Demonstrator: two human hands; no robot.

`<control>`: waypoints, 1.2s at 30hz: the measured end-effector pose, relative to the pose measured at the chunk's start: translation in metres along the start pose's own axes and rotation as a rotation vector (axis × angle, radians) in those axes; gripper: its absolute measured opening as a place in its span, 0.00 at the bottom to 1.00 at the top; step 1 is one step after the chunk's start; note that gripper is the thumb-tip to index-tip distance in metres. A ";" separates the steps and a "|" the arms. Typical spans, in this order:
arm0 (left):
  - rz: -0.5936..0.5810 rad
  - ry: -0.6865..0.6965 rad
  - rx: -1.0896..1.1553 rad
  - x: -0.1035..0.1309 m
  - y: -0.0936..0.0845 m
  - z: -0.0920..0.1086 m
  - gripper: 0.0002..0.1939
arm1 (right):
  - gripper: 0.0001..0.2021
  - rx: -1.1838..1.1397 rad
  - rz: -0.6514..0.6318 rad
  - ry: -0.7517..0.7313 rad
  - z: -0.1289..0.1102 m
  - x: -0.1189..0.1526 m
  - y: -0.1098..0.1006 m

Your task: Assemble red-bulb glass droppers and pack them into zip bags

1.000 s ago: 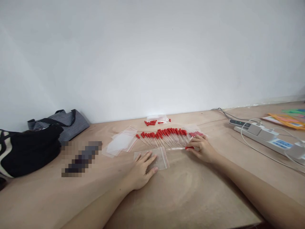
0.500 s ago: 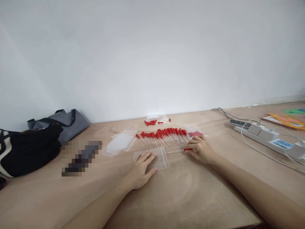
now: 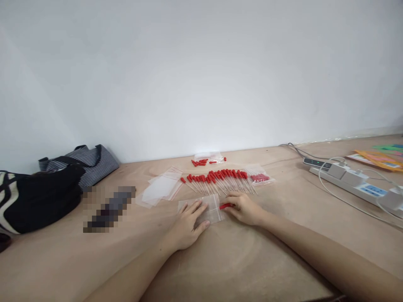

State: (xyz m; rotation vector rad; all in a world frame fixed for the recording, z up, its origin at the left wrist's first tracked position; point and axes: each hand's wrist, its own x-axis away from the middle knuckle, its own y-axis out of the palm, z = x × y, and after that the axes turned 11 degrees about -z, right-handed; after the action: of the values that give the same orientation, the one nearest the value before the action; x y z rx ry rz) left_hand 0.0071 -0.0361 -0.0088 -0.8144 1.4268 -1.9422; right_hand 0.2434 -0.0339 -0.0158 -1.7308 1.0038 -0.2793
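My left hand [image 3: 190, 226] lies flat with its fingers spread on a clear zip-lock bag [image 3: 214, 209], pressing it to the table. At the bag's right edge, my right hand [image 3: 244, 208] pinches a dropper by its red rubber bulb [image 3: 225, 206]. The dropper's thin clear tube points left and appears to lie inside the bag's mouth, though it is hard to make out. Just beyond both hands is a row of several droppers [image 3: 217, 178], their red bulbs facing the wall. A filled bag of droppers [image 3: 261, 178] rests at the row's right end.
Flat zip-lock bags [image 3: 162, 186] overlap left of the row. Loose red bulbs [image 3: 199, 162] lie near the wall. A black bag [image 3: 47, 199] and a striped bag [image 3: 99, 165] stand at left, near a pixelated patch. A power strip [image 3: 349, 178] with cables sits at right.
My right hand has moved left with the dropper, bringing its red bulb up to the bag's edge. The filled bag at the row's right end is now uncovered. My left hand stays on the bag.
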 end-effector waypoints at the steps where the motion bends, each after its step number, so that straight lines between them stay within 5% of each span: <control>1: 0.003 0.000 0.004 0.000 0.000 0.000 0.27 | 0.08 -0.060 -0.004 0.011 -0.002 -0.003 0.002; 8: 0.018 0.015 0.007 -0.001 0.002 -0.002 0.27 | 0.04 -0.588 0.000 0.243 0.001 -0.021 0.019; 16: 0.023 0.003 0.074 0.001 -0.004 0.003 0.27 | 0.14 -0.981 0.002 0.202 0.000 -0.030 0.033; 24: 0.050 0.080 0.207 0.016 -0.011 -0.028 0.18 | 0.09 -0.726 0.093 0.301 0.009 -0.025 0.034; 29: 0.101 0.100 0.211 0.024 -0.006 -0.036 0.17 | 0.07 -0.412 0.071 0.346 0.009 -0.022 0.013; 33: 0.103 0.113 0.197 0.023 -0.008 -0.032 0.17 | 0.08 -0.119 0.131 0.369 0.004 -0.047 -0.009; 36: 0.072 0.110 0.204 0.024 -0.011 -0.031 0.17 | 0.09 0.095 0.004 0.414 -0.005 -0.080 -0.011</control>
State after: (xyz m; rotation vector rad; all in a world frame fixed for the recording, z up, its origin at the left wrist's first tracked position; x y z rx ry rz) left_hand -0.0336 -0.0329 -0.0029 -0.5637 1.2751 -2.0635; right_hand 0.1964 0.0225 0.0177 -1.6171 1.2674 -0.6921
